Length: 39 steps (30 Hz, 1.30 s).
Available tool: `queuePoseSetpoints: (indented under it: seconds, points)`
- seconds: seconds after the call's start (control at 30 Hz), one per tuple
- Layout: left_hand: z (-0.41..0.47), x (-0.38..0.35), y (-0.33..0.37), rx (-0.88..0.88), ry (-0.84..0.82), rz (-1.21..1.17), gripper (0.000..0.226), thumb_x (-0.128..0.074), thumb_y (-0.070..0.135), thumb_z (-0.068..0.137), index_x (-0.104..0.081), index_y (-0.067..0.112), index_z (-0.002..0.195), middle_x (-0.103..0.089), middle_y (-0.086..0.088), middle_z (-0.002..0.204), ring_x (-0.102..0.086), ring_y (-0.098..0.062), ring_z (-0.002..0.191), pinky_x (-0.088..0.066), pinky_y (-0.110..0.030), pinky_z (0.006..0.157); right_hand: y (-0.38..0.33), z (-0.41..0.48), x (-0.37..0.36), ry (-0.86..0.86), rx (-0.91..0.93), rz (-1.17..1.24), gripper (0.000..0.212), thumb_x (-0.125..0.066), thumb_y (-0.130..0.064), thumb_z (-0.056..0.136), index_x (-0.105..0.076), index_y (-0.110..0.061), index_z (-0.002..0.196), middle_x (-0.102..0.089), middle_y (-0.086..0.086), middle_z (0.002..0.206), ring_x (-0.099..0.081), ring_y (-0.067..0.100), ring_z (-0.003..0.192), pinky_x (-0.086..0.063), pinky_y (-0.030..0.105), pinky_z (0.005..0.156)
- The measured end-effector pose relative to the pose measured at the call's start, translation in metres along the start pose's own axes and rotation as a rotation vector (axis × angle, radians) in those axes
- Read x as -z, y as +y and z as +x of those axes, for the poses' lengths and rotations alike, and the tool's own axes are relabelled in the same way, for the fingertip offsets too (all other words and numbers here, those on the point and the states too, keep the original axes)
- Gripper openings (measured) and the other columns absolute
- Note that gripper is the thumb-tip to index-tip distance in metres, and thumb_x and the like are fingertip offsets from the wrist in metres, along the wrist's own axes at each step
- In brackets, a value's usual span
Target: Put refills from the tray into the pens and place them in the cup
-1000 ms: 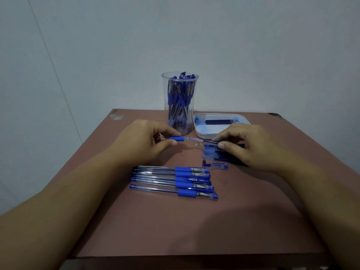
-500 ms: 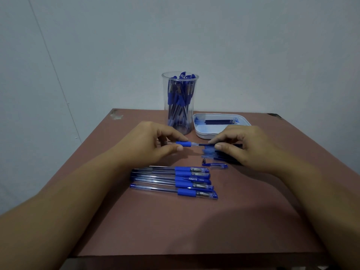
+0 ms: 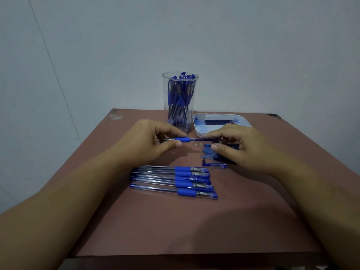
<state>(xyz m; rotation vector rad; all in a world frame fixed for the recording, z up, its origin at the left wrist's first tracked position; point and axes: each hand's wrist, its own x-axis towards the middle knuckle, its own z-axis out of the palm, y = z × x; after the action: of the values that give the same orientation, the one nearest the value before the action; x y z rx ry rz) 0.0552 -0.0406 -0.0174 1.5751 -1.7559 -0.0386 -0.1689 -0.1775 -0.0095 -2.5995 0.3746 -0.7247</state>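
**A:** What are the hands doing?

**B:** The left hand (image 3: 148, 141) pinches a clear pen barrel (image 3: 182, 139) at its blue grip, thumb below and fingers above. The right hand (image 3: 239, 147) pinches a thin dark refill (image 3: 207, 139), which lies in line with the barrel and meets its open end. Both are low over the table (image 3: 175, 230), just in front of the cup (image 3: 180, 102).

**A:** Any writing?

**B:** Only on the row of pens (image 3: 173, 181), well in front of the cup. One grip carries white letters that read "KREAT"; what follows is too small to read.

**A:** And how do they look?

**B:** Five lie side by side, with clear barrels, blue grips and capped ends pointing right. The cup is clear plastic, packed with upright blue pens. The white tray (image 3: 196, 131) sits just right of the cup, with dark refills inside. A loose cap (image 3: 218, 166) lies in front and to the right of the cup, and a heap of blue caps (image 3: 208, 152) is partly hidden under the right hand.
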Motion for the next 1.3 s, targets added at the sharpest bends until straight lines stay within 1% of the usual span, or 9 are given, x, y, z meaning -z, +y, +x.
queuePoseSetpoints:
  seconds: [0.07, 0.17, 0.27, 0.43, 0.63, 0.77, 0.9, 1.07, 1.3]
  points:
    - [0.001, 0.000, 0.000, -0.002, 0.018, 0.001, 0.026, -0.074, 0.026, 0.084, -0.068, 0.044, 0.102, -0.065, 0.033, 0.074, -0.057, 0.003, 0.063, -0.042, -0.009, 0.059, 0.001, -0.001, 0.003, 0.053, -0.018, 0.004, 0.031, -0.069, -0.026, 0.088, -0.061, -0.040, 0.114, -0.062, -0.014, 0.095, -0.059, 0.006, 0.088, -0.046, 0.014, 0.078]
    - [0.001, 0.000, 0.000, -0.003, 0.018, 0.003, 0.027, -0.074, 0.028, 0.084, -0.067, 0.046, 0.102, -0.068, 0.027, 0.077, -0.059, 0.001, 0.067, -0.044, -0.012, 0.060, 0.000, -0.001, 0.005, 0.135, -0.036, 0.043, 0.020, -0.071, -0.014, 0.086, -0.061, -0.028, 0.096, -0.061, -0.005, 0.083, -0.055, 0.005, 0.075, -0.044, 0.010, 0.068]
    - [0.001, 0.000, 0.000, 0.001, 0.004, -0.002, 0.026, -0.073, 0.029, 0.084, -0.067, 0.046, 0.102, -0.070, 0.021, 0.085, -0.061, -0.001, 0.071, -0.046, -0.012, 0.062, 0.000, 0.002, 0.000, 0.115, -0.019, 0.021, 0.019, -0.070, -0.013, 0.087, -0.063, -0.032, 0.087, -0.064, -0.012, 0.081, -0.058, 0.004, 0.078, -0.045, 0.012, 0.069]
    - [0.001, -0.001, 0.000, 0.010, -0.010, -0.014, 0.025, -0.073, 0.030, 0.084, -0.069, 0.045, 0.103, -0.073, 0.017, 0.091, -0.067, -0.006, 0.081, -0.053, -0.018, 0.069, 0.002, 0.002, -0.005, 0.064, -0.001, 0.003, 0.025, -0.064, -0.020, 0.092, -0.068, -0.041, 0.105, -0.062, -0.021, 0.091, -0.060, 0.006, 0.090, -0.048, 0.023, 0.078]
    - [0.000, -0.003, 0.002, -0.008, -0.015, -0.027, 0.024, -0.072, 0.031, 0.084, -0.068, 0.046, 0.102, -0.072, 0.015, 0.085, -0.065, -0.006, 0.075, -0.050, -0.015, 0.064, -0.004, 0.002, -0.009, -0.019, 0.012, 0.017, 0.042, -0.058, -0.019, 0.095, -0.051, -0.056, 0.115, -0.057, -0.014, 0.094, -0.053, 0.004, 0.091, -0.040, 0.012, 0.079]
    - [0.001, 0.000, 0.000, -0.013, 0.006, -0.012, 0.027, -0.072, 0.032, 0.084, -0.065, 0.051, 0.101, -0.071, 0.021, 0.086, -0.065, -0.004, 0.076, -0.050, -0.015, 0.065, 0.000, 0.004, -0.006, -0.014, -0.035, -0.082, 0.032, -0.063, -0.024, 0.091, -0.054, -0.054, 0.099, -0.055, -0.018, 0.098, -0.050, 0.002, 0.097, -0.042, 0.021, 0.084]
    - [0.002, 0.000, -0.003, -0.012, 0.030, 0.008, 0.024, -0.074, 0.029, 0.084, -0.071, 0.041, 0.104, -0.068, 0.027, 0.081, -0.065, -0.003, 0.074, -0.047, -0.011, 0.064, 0.002, 0.005, -0.008, -0.103, -0.068, -0.115, 0.009, -0.067, -0.038, 0.087, -0.067, -0.046, 0.091, -0.052, -0.018, 0.097, -0.045, 0.000, 0.101, -0.037, 0.018, 0.084]
    - [0.003, -0.001, -0.007, -0.012, 0.045, 0.024, 0.023, -0.074, 0.030, 0.084, -0.071, 0.040, 0.105, -0.071, 0.020, 0.083, -0.065, -0.006, 0.073, -0.053, -0.022, 0.066, 0.000, 0.007, -0.014, -0.150, -0.078, -0.164, 0.006, -0.068, -0.044, 0.084, -0.071, -0.041, 0.088, -0.053, -0.016, 0.095, -0.043, 0.001, 0.099, -0.036, 0.018, 0.082]
    - [0.003, 0.001, -0.007, 0.005, 0.055, 0.022, 0.024, -0.074, 0.028, 0.084, -0.072, 0.038, 0.106, -0.072, 0.020, 0.089, -0.067, -0.006, 0.077, -0.055, -0.029, 0.071, -0.005, 0.008, -0.008, 0.164, -0.118, 0.085, 0.017, -0.063, -0.020, 0.092, -0.063, -0.035, 0.083, -0.068, -0.015, 0.076, -0.063, -0.001, 0.073, -0.048, 0.014, 0.068]
